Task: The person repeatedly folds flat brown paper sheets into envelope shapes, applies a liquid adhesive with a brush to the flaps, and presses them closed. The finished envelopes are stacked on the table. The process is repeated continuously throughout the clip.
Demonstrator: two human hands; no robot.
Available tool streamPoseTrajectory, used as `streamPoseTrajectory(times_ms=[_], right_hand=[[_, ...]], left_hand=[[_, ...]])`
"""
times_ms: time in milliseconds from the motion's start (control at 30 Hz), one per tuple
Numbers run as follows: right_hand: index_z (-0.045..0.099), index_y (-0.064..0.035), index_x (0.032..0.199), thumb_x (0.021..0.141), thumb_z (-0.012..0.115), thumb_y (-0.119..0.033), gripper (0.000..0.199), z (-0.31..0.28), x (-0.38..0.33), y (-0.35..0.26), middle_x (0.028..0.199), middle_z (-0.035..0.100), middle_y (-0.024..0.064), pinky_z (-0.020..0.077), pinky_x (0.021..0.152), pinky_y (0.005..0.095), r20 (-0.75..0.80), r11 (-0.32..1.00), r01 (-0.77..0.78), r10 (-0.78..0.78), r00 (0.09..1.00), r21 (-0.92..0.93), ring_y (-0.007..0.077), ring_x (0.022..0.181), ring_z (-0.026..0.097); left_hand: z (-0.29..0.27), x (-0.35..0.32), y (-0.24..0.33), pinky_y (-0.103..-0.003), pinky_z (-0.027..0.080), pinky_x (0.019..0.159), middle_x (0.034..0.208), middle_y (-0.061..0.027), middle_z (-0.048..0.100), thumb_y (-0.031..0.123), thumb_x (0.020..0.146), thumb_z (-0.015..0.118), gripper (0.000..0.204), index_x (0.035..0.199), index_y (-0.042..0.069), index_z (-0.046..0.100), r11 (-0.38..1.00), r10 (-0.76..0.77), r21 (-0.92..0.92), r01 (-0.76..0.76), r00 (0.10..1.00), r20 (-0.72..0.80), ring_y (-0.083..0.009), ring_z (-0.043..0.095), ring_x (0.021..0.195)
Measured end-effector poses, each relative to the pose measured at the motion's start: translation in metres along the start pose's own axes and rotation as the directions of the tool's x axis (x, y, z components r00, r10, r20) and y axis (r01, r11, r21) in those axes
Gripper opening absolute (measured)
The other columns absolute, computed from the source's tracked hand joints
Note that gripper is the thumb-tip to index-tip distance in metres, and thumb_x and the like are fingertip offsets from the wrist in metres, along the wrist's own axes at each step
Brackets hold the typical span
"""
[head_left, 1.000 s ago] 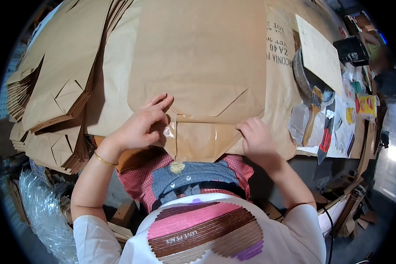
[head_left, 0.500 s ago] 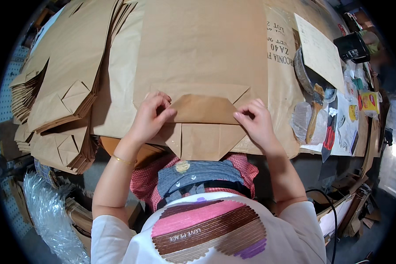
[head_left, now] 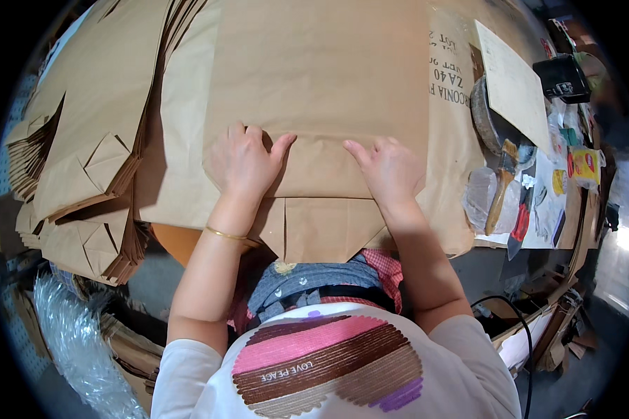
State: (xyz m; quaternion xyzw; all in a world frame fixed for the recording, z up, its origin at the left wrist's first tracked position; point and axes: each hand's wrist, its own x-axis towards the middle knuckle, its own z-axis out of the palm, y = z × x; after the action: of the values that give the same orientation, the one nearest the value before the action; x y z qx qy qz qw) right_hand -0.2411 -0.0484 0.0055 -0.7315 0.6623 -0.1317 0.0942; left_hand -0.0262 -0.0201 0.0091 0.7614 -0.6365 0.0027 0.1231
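Note:
A large brown paper bag (head_left: pixel 314 77) lies flat in front of me, its folded bottom panel toward me. My left hand (head_left: pixel 244 159) presses down on the left part of the fold, thumb stretched inward and fingers laid over the paper. On the right part, my right hand (head_left: pixel 386 166) rests the same way, its thumb pointing toward the left one. Both hands are open and grip nothing. Between them the flap lies flat against the bag. The near flap (head_left: pixel 319 227), with slanted corners, hangs past the table's front edge close to my apron (head_left: pixel 314 285).
Stacks of folded paper bags (head_left: pixel 91 105) lie on the left. At right are a wooden-handled brush (head_left: pixel 502 188), a red-and-black-handled knife (head_left: pixel 520 223), a bowl (head_left: pixel 483 115) under a white board (head_left: pixel 514 84), and a yellow packet (head_left: pixel 585 166). Clear plastic (head_left: pixel 73 335) hangs below left.
The raised middle flap has been laid down flat. My hands have gone from pinching its two ends to pressing on the fold, thumbs inward.

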Motion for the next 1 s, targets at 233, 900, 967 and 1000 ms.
streamPoseTrajectory(times_ms=[233,900,967,1000], right_hand=[[0.065,-0.0077,0.109,0.078,0.070,-0.038,0.044,0.001,-0.034,0.012,0.110,0.063,0.0114,0.0476,0.087,0.0431,-0.175,0.939,0.331,-0.312,0.934,0.096,0.0304,0.106,0.059],[0.027,0.0045,0.145,0.081,0.067,-0.042,0.089,-0.004,-0.044,-0.004,0.151,0.030,0.0212,0.0206,0.116,0.0471,0.161,0.877,0.469,-0.481,0.862,0.108,0.0323,0.143,0.025],[0.031,0.0061,0.143,0.082,0.066,-0.044,0.086,-0.004,-0.045,-0.004,0.149,0.033,0.0220,0.0215,0.115,0.0462,0.130,0.871,0.483,-0.491,0.861,0.089,0.0331,0.141,0.028],[0.033,0.0068,0.142,0.083,0.065,-0.046,0.085,-0.004,-0.045,-0.005,0.147,0.035,0.0224,0.0220,0.115,0.0458,0.114,0.869,0.489,-0.495,0.861,0.079,0.0335,0.140,0.030]], left_hand=[[-0.014,-0.027,-0.013,-0.050,0.040,0.094,0.110,-0.0183,0.061,0.026,0.075,0.065,0.042,0.107,-0.001,0.062,0.850,0.450,-0.204,-0.485,0.871,-0.198,-0.0360,0.054,0.111],[-0.014,0.041,-0.024,-0.047,0.014,0.117,0.150,-0.0249,0.029,0.072,0.082,0.047,0.102,0.144,-0.007,0.030,0.968,0.129,0.168,-0.185,0.946,0.298,-0.0354,0.025,0.142],[-0.030,0.043,-0.020,-0.048,0.015,0.116,0.151,-0.0240,0.028,0.071,0.082,0.048,0.101,0.144,-0.007,0.030,0.943,-0.073,0.330,-0.045,0.940,0.334,-0.0347,0.024,0.142],[-0.034,0.042,-0.018,-0.048,0.015,0.116,0.152,-0.0236,0.028,0.071,0.082,0.048,0.101,0.144,-0.006,0.029,0.912,-0.173,0.410,0.021,0.925,0.339,-0.0343,0.024,0.143]])
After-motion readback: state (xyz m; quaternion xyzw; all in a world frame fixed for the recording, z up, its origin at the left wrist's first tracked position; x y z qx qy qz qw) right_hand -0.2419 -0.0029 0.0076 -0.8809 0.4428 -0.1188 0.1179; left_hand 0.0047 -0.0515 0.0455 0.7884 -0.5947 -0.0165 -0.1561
